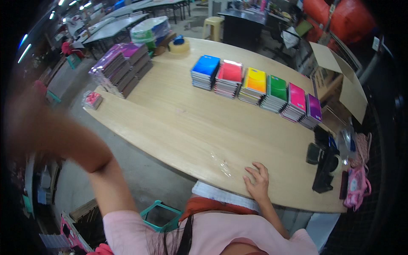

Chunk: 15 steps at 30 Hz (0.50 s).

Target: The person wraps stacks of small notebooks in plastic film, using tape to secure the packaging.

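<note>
While our left hand point(27, 112) blurs — we can't tell its grip — our open, empty right hand point(258, 183) best rests lightly on the worktop point(170, 123), beside the clear plastic point(224, 167).

Row of six notebook stacks point(254, 85), two hands point(257, 183)

Blue notebooks point(205, 72), yellow notebooks point(254, 86), seemingly purple bundle point(120, 68)

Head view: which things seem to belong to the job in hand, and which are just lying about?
Likely the job:
- spiral notebook stacks
- wrapped notebooks
- black tape dispenser

Apparently lying about:
- clear plastic scrap near the right hand
- pink pouch
- yellow stool
</note>
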Tool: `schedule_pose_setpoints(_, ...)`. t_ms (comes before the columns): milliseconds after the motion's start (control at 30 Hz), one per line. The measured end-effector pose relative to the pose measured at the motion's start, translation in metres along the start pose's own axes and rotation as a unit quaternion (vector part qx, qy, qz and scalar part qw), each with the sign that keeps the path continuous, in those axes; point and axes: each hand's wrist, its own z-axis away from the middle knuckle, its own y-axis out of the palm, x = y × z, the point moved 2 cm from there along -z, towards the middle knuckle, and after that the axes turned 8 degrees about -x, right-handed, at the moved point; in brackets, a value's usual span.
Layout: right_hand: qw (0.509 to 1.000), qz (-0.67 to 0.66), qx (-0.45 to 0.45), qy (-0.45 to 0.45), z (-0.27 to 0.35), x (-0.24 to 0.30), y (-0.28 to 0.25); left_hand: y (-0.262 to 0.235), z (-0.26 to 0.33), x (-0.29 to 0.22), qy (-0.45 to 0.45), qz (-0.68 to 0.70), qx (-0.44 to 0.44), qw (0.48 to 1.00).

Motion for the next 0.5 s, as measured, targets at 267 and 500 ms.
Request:
schedule_pose_setpoints(267, 1.000, -0.015, -0.012, -0.017, -0.006, -0.001, 0.004, 0.087, 0.028, -0.116, 0.067, 0.315, 0.238, 0.917)
schedule_pose_setpoints(500, 0.999, 0.020, 0.032, -0.032, 0.012, -0.006, 0.002, 0.112, 0.061, -0.096, 0.001, 0.381, 0.206, 0.901)
